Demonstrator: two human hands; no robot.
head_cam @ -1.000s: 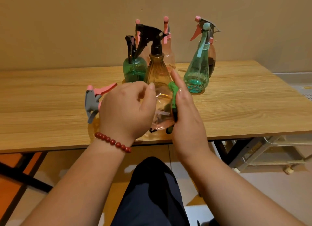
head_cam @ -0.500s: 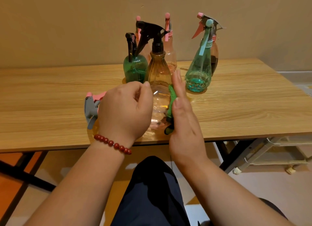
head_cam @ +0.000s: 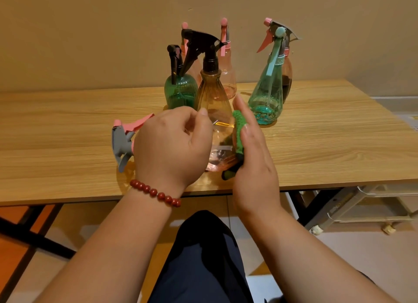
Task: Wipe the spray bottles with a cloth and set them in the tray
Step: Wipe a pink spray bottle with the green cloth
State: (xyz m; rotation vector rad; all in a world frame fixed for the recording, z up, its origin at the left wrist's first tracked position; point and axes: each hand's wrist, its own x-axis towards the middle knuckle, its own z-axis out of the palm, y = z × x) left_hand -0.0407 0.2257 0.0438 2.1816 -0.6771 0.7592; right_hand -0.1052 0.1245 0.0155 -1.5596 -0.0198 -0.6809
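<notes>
While the left hand [head_cam: 172,144] curled its fingers round the pink spray bottle [head_cam: 219,160] (held on its side near the table's [head_cam: 67,133] front edge), the right hand [head_cam: 253,160], fingers straight, pressed the green cloth [head_cam: 238,133] against it.

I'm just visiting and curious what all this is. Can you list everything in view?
held spray bottle: one, clear pink, grey-and-pink trigger, sideways between the hands at the table's near edge
cloth: one, green, against the held bottle's right side
standing bottles: six, at the table's back: green bottle, amber bottle, left pink bottle, right pink bottle, teal bottle, brown bottle
table: one, light wood
rack: one, pale, on the floor under the table's right end
bracelet: one, red beads, left wrist
left hand: one, grips the held spray bottle
right hand: one, presses the cloth flat against it
</notes>
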